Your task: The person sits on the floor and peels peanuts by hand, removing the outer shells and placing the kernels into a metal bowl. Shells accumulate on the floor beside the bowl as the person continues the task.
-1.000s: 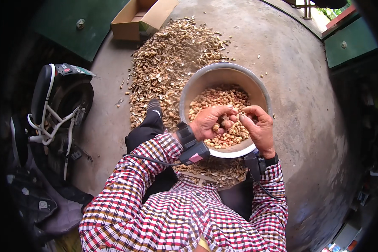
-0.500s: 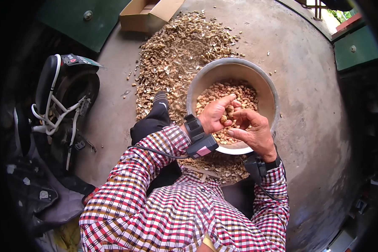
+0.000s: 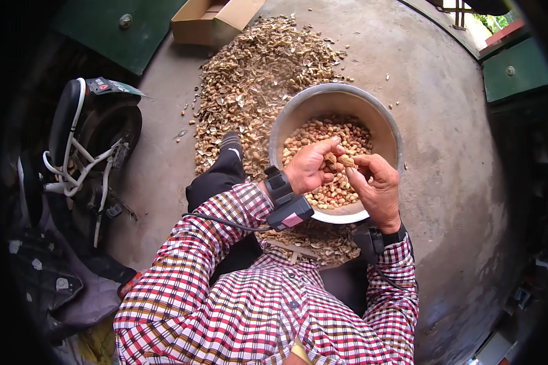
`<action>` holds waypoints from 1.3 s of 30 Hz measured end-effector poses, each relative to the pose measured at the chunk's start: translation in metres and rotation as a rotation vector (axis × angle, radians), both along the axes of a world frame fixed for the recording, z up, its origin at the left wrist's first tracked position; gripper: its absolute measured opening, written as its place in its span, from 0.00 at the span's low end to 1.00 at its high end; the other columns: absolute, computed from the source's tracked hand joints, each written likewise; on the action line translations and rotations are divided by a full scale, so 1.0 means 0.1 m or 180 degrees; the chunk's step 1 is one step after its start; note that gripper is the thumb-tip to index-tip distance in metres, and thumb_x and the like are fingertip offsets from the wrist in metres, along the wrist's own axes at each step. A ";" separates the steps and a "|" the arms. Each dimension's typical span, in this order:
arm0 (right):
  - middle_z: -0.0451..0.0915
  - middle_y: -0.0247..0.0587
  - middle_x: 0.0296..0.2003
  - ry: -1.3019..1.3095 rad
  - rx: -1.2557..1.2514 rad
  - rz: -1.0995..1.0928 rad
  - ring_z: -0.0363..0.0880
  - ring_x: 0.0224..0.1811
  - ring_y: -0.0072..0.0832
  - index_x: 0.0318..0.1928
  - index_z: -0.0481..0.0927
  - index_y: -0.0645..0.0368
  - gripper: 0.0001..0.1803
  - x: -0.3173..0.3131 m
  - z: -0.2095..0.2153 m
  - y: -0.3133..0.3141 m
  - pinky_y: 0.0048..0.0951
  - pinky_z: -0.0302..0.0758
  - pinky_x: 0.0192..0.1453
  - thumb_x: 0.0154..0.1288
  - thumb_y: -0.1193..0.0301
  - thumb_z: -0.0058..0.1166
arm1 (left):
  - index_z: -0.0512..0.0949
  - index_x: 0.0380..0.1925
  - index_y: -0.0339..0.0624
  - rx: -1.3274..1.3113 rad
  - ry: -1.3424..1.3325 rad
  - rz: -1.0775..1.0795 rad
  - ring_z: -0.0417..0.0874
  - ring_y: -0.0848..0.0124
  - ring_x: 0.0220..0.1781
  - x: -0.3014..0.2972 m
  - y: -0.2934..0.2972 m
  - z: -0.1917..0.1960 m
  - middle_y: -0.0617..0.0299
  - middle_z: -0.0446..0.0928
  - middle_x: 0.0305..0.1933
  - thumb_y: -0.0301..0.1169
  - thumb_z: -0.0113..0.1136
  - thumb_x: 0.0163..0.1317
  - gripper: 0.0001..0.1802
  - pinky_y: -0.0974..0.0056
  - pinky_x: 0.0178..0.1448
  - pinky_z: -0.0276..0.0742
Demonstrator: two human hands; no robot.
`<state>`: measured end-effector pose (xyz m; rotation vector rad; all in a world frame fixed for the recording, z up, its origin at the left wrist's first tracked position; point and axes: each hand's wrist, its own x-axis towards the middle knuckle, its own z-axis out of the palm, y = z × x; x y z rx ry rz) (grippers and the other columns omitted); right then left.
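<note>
Over a wide metal basin [image 3: 380, 118] both of my hands are raised, above a heap of peanuts [image 3: 332, 135] lying inside it. My left hand [image 3: 309, 167] is cupped, palm up, with its fingers curled around a few unshelled peanuts [image 3: 330, 160]. Close to its fingertips, my right hand [image 3: 379, 187] pinches one unshelled peanut [image 3: 346, 161] between thumb and forefinger. Black devices are strapped on both wrists, and a cable runs from the left one along the checked sleeve.
A large pile of peanut shells [image 3: 249, 79] spreads over the concrete floor left of and behind the basin, with more shells under its near side. A cardboard box [image 3: 210, 24] stands at the far end. To the left is a white-framed wheeled thing with a black seat [image 3: 69, 118].
My right hand has drawn slightly to the right and now shows a peanut pinched at its fingertips. My left hand stays nearly in place, still holding peanuts.
</note>
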<state>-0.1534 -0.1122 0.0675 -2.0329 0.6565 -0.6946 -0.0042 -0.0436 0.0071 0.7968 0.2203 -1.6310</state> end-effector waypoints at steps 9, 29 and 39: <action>0.77 0.43 0.27 0.0156 -0.1237 -0.0190 0.77 0.24 0.33 0.36 0.80 0.60 0.10 0.05 -0.06 -0.05 0.31 0.73 0.28 0.50 0.77 0.62 | 0.76 0.44 0.42 -0.0936 -0.0381 -0.0536 0.74 0.82 0.24 -0.02 0.02 0.09 0.68 0.77 0.32 0.35 0.58 0.62 0.13 0.77 0.17 0.59; 0.72 0.26 0.23 -0.0039 0.2088 0.0436 0.66 0.25 0.12 0.30 0.76 0.60 0.09 -0.06 -0.13 -0.22 0.17 0.64 0.29 0.64 0.69 0.56 | 0.75 0.40 0.42 -0.1085 -0.0801 -0.0688 0.73 0.81 0.21 0.03 0.10 0.28 0.66 0.76 0.27 0.27 0.58 0.60 0.08 0.78 0.19 0.62; 0.76 0.30 0.28 -0.0384 0.2378 0.0350 0.71 0.30 0.16 0.36 0.78 0.61 0.05 -0.09 -0.11 -0.23 0.19 0.68 0.35 0.63 0.72 0.55 | 0.77 0.39 0.37 -0.0989 -0.0925 -0.0820 0.72 0.81 0.21 0.02 0.09 0.26 0.63 0.78 0.29 0.26 0.58 0.60 0.08 0.77 0.21 0.63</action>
